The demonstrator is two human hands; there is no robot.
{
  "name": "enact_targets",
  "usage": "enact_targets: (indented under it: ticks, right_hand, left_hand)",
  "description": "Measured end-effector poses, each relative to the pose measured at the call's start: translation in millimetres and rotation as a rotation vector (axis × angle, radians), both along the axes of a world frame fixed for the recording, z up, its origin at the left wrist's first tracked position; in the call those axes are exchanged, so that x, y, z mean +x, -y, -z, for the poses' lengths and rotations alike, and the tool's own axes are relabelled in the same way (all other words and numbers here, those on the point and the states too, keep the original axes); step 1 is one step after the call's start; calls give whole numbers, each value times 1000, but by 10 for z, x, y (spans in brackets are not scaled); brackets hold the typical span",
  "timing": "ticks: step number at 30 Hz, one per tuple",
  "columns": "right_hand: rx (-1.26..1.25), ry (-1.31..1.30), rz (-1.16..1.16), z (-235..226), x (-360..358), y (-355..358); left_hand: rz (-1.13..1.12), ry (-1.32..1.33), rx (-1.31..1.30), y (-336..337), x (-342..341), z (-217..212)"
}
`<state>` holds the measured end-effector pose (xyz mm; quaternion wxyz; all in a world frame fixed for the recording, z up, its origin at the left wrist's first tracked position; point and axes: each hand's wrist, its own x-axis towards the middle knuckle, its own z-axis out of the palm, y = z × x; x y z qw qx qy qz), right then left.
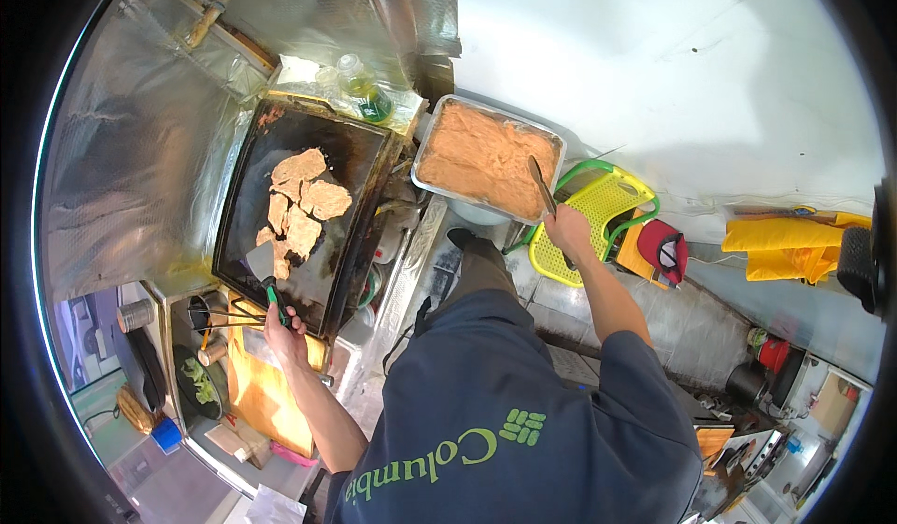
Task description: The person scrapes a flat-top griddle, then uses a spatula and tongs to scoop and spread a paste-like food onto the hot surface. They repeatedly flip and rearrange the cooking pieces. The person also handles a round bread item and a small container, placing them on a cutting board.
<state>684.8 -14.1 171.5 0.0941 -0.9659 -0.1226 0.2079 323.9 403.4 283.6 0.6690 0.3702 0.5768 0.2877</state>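
My left hand [286, 332] is closed around the green and black handle of a scraper [262, 264]. Its wide metal blade rests by the lower pieces of thin, pale brown meat [301, 229] on a dark griddle [341, 164]. In my right hand [568, 229] I grip a long knife [539, 183]. The knife's blade points over the near right corner of a metal tray [432, 187], which is filled with a pinkish-brown meat mass [486, 155]. Whether the knife touches the meat, I cannot tell.
A squeeze bottle with green liquid [366, 94] stands behind the griddle. Right of the tray is a yellow-green plastic chair [598, 211], with a red cap [662, 248] beside it. At the lower left are a wooden board [271, 398] and a bowl of greens [199, 381].
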Motion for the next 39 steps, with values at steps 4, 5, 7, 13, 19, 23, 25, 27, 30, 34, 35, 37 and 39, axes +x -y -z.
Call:
enact_targets:
  ticks: [4,5,7,13,19,23,25,27,30,34,35,37,39]
  right_hand:
    - [3,29,-15,35,-15,-31]
    - [17,26,-17,89,2,-24]
    - [79,0,60,204,40,74]
    - [213,5,257,141,2,292]
    - [123,50,9,-43,-28,205]
    - [-12,77,-123,61,78,23]
    - [23,73,-105,201,91,54]
    - [71,55,-43,263,97,52]
    - [191,38,157,335,2,144]
    - [285,8,358,288,-58,352]
    - [333,-16,372,243,-88,374]
    - [429,-62,400,5,-128,400]
    - [511,-110,407,-308,-156,301]
  left_hand:
    - [-1,-1,-13,14,-75,64]
    - [1,-4,-15,25,-78,57]
    - [6,-10,-19,50,-77,41]
    - [-22,0,-6,31,-194,115]
    - [-18,-17,-14,60,-211,180]
    - [2,-21,-48,72,-40,132]
    - [10,-15,-38,68,-11,126]
    - [11,-8,-23,53,4,115]
    - [8,-19,-13,62,20,22]
    - [-6,-15,-12,0,-112,102]
    - [-6,-20,-7,0,-138,104]
    - [-8,-28,4,-1,-171,128]
    - [-22,-33,11,20,-191,148]
